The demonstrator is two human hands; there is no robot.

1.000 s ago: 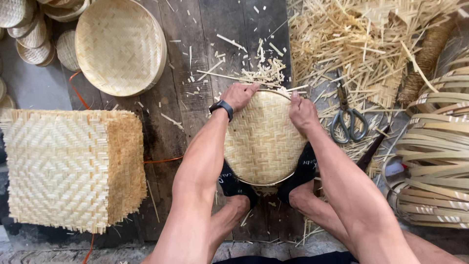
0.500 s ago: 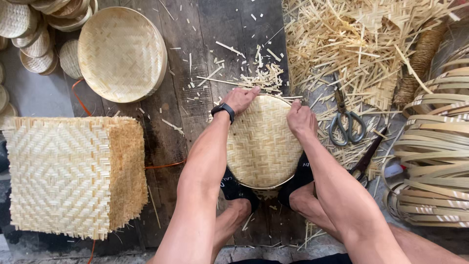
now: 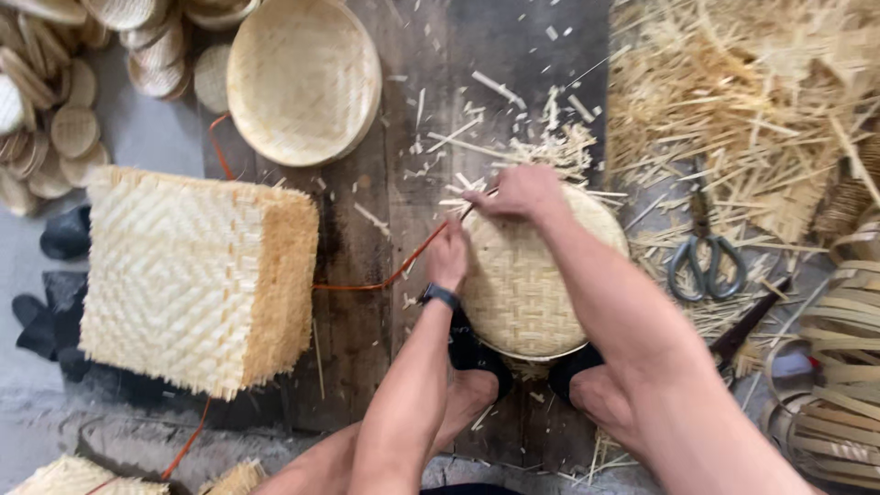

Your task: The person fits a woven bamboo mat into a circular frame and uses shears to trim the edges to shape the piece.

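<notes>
A round woven bamboo tray [image 3: 527, 284] stands tilted against my feet on dark wooden boards. My left hand [image 3: 448, 257] presses on its left rim; a dark watch sits on that wrist. My right hand [image 3: 521, 192] has crossed over to the tray's upper left rim, fingers closed on the edge there. An orange cord [image 3: 376, 282] runs from the left up to where both hands meet. Whether either hand pinches the cord I cannot tell.
A stack of square woven mats [image 3: 197, 275] lies at left. A finished round tray [image 3: 302, 78] sits at the top, small woven discs [image 3: 73, 128] top left. Scissors [image 3: 704, 261], bamboo slivers [image 3: 752, 101] and coiled strips [image 3: 843, 367] fill the right side.
My right hand crossed from the tray's upper right rim to its upper left. My left hand slid down the left rim. The view has shifted and drawn closer.
</notes>
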